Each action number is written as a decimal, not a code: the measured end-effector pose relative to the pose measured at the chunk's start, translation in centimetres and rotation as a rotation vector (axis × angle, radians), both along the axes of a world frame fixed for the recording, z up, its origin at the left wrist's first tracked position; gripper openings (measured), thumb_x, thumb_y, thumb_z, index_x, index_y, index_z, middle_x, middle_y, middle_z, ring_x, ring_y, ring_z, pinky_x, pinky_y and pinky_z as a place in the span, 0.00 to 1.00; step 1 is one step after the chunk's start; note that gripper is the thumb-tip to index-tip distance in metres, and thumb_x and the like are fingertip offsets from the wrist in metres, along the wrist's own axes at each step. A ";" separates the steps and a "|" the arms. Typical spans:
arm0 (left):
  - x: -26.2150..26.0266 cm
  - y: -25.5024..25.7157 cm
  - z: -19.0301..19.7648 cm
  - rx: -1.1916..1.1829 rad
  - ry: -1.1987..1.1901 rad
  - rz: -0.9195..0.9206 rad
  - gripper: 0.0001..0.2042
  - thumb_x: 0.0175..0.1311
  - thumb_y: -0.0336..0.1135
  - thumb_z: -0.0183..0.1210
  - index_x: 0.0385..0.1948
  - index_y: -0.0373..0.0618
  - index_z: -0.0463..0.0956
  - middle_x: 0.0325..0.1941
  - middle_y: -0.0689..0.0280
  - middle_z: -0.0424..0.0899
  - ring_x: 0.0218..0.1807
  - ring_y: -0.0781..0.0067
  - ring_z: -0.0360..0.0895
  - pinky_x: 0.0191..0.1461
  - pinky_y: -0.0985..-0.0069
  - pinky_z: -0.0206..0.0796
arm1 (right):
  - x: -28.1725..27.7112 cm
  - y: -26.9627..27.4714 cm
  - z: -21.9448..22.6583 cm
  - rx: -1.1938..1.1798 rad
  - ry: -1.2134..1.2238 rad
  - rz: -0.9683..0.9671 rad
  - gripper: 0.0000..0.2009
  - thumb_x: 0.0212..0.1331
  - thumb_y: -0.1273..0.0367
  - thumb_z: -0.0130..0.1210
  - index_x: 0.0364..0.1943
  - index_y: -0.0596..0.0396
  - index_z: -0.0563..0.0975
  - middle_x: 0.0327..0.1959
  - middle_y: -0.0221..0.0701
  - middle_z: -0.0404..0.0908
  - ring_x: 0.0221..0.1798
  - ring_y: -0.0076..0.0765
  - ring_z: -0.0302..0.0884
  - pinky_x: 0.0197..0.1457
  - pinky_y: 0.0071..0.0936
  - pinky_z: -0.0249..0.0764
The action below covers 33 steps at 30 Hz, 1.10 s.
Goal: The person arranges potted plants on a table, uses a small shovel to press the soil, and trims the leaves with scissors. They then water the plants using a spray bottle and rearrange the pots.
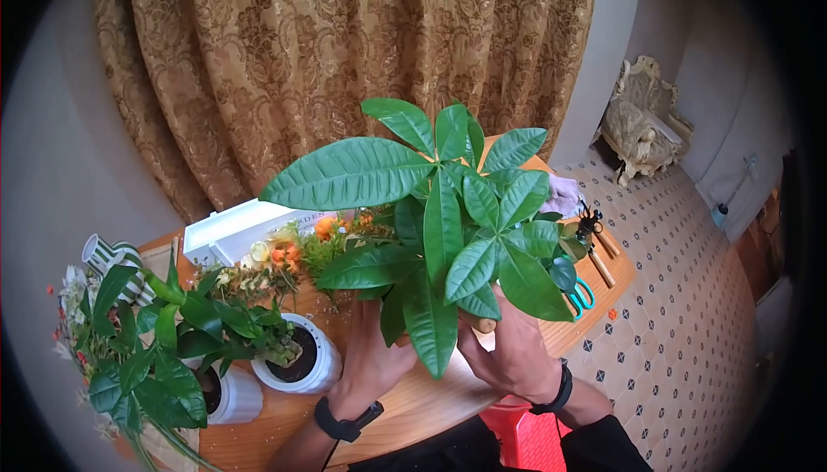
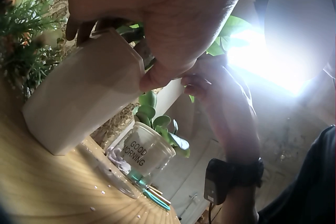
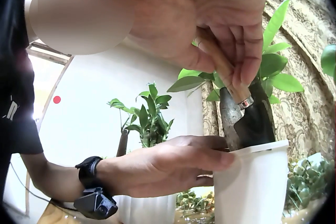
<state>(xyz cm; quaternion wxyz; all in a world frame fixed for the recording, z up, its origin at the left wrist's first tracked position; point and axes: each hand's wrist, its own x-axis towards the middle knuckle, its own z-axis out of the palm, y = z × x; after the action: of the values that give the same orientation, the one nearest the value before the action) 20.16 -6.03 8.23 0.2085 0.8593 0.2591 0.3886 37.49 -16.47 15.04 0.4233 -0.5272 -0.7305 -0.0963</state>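
In the right wrist view, my right hand (image 3: 210, 29) grips the wooden handle of a small black trowel (image 3: 254, 124), its blade down inside the rim of a tall white pot (image 3: 252, 187). A broad-leaved plant (image 3: 273, 66) with a thick stem stands in that pot. My left hand (image 3: 178, 163) holds the pot's rim from the side. From the left wrist, the pot (image 2: 86, 92) looks tilted, with the left hand (image 2: 157, 24) over its top edge. Seen from the head, large leaves (image 1: 444, 231) hide the pot and most of the fingers of both hands (image 1: 375, 356) (image 1: 517, 356).
Two white ribbed pots (image 1: 323, 360) with plants stand at the left, near a striped vase (image 1: 108, 257). Behind are a white planter box (image 1: 233, 231) and orange flowers (image 1: 284, 257). At the right lie teal scissors (image 1: 583, 298). A red stool (image 1: 521, 433) is below the table edge.
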 end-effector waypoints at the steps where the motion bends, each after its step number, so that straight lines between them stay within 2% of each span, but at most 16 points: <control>1: 0.0 0.0 -0.1 -0.017 -0.010 -0.006 0.33 0.54 0.35 0.71 0.63 0.39 0.67 0.62 0.46 0.68 0.63 0.37 0.66 0.65 0.47 0.62 | 0.0 0.1 0.0 0.005 -0.002 -0.005 0.22 0.50 0.80 0.67 0.51 0.66 0.75 0.40 0.44 0.80 0.33 0.49 0.79 0.34 0.39 0.75; 2: 0.0 0.1 0.0 -0.016 -0.010 -0.006 0.33 0.54 0.35 0.71 0.63 0.39 0.67 0.62 0.46 0.68 0.63 0.37 0.66 0.65 0.47 0.62 | 0.0 0.0 0.1 0.007 -0.003 -0.005 0.22 0.50 0.80 0.67 0.51 0.66 0.75 0.40 0.44 0.80 0.33 0.49 0.79 0.34 0.39 0.75; 4: 0.0 0.2 -0.1 -0.001 -0.003 -0.022 0.33 0.55 0.35 0.71 0.63 0.39 0.66 0.62 0.46 0.68 0.63 0.37 0.66 0.65 0.47 0.62 | 0.2 -0.3 0.4 -0.040 -0.072 -0.020 0.30 0.52 0.76 0.68 0.59 0.76 0.69 0.41 0.47 0.83 0.40 0.52 0.86 0.44 0.37 0.81; 8: -0.1 0.3 -0.5 0.018 0.037 -0.006 0.33 0.55 0.36 0.71 0.63 0.40 0.66 0.62 0.46 0.68 0.63 0.37 0.66 0.65 0.47 0.62 | 0.2 0.0 0.8 0.057 -0.124 -0.028 0.30 0.52 0.76 0.68 0.58 0.77 0.69 0.40 0.47 0.83 0.40 0.52 0.86 0.45 0.39 0.80; 10: -0.1 0.4 -0.7 0.032 0.042 -0.008 0.33 0.55 0.36 0.71 0.63 0.39 0.67 0.62 0.46 0.68 0.63 0.37 0.66 0.66 0.47 0.62 | 0.1 0.0 0.4 0.018 0.024 0.029 0.23 0.50 0.81 0.66 0.53 0.68 0.73 0.44 0.47 0.80 0.37 0.53 0.80 0.40 0.40 0.78; 14: -0.1 0.1 -0.5 0.055 0.077 0.012 0.32 0.55 0.35 0.71 0.62 0.39 0.68 0.62 0.46 0.68 0.63 0.37 0.66 0.66 0.47 0.62 | 0.1 0.1 0.9 0.016 0.010 0.016 0.22 0.50 0.81 0.65 0.52 0.67 0.74 0.44 0.47 0.81 0.38 0.53 0.80 0.41 0.40 0.78; 16: -0.1 -0.1 0.6 0.077 0.076 0.024 0.32 0.55 0.35 0.71 0.63 0.40 0.68 0.62 0.47 0.68 0.63 0.37 0.66 0.66 0.48 0.61 | 0.5 0.3 1.0 0.022 -0.007 -0.006 0.20 0.53 0.77 0.65 0.52 0.61 0.77 0.38 0.43 0.82 0.38 0.53 0.83 0.42 0.37 0.77; 20: 0.0 0.0 0.5 0.107 0.079 0.025 0.32 0.55 0.36 0.71 0.62 0.40 0.69 0.63 0.47 0.69 0.63 0.38 0.66 0.66 0.47 0.61 | 0.4 -0.1 1.0 -0.037 0.078 -0.019 0.18 0.53 0.77 0.65 0.50 0.57 0.79 0.39 0.43 0.81 0.40 0.54 0.81 0.44 0.40 0.76; 22: 0.3 -0.5 1.7 0.071 0.010 0.034 0.17 0.59 0.31 0.67 0.51 0.42 0.78 0.53 0.51 0.79 0.55 0.39 0.73 0.60 0.47 0.65 | 0.3 -0.2 1.3 -0.036 0.022 0.007 0.18 0.53 0.77 0.64 0.50 0.59 0.78 0.43 0.44 0.80 0.44 0.55 0.80 0.48 0.42 0.75; 23: 0.3 -0.6 1.8 0.072 0.009 0.032 0.17 0.59 0.31 0.67 0.51 0.42 0.78 0.53 0.51 0.79 0.55 0.39 0.73 0.60 0.47 0.65 | 0.2 -0.1 1.5 -0.034 0.021 0.005 0.18 0.53 0.77 0.64 0.50 0.59 0.78 0.43 0.44 0.80 0.44 0.55 0.80 0.48 0.42 0.75; 25: 0.4 -0.6 2.0 0.059 -0.023 0.048 0.18 0.58 0.31 0.67 0.51 0.42 0.79 0.53 0.52 0.80 0.55 0.40 0.73 0.60 0.48 0.64 | 0.0 0.2 1.7 0.021 0.005 0.023 0.19 0.50 0.82 0.65 0.48 0.65 0.75 0.39 0.44 0.80 0.35 0.50 0.79 0.39 0.39 0.76; 33: 0.3 -0.5 1.6 0.072 -0.004 0.047 0.16 0.59 0.31 0.67 0.49 0.42 0.79 0.52 0.52 0.80 0.55 0.40 0.73 0.61 0.47 0.65 | 0.0 0.0 1.5 0.022 0.011 0.015 0.20 0.50 0.82 0.65 0.49 0.64 0.75 0.39 0.45 0.80 0.34 0.51 0.78 0.37 0.39 0.75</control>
<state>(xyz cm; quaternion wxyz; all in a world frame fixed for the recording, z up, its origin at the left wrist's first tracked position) 20.42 -6.57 9.81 0.1688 0.8591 0.2648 0.4041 37.49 -16.45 16.51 0.4336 -0.5176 -0.7310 -0.0983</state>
